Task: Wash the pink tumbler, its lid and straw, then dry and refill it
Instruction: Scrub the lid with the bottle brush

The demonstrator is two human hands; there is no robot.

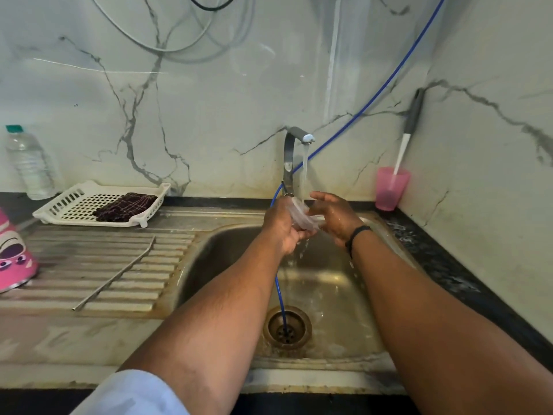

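Note:
Water runs from the steel tap (294, 151) onto a clear plastic lid (302, 216) held over the sink basin. My left hand (284, 227) cups the lid from below and the left. My right hand (332, 215) touches the lid's right side with fingers spread. The pink tumbler (13, 256) stands upside down on the drainboard at the far left edge. A metal straw (115, 275) lies diagonally across the drainboard ridges.
A white drying tray (74, 200) holds a dark checked cloth (125, 206) at the back left, beside a plastic water bottle (28, 163). A pink cup (390, 188) with a brush stands in the right corner. A blue hose (281, 295) runs into the drain.

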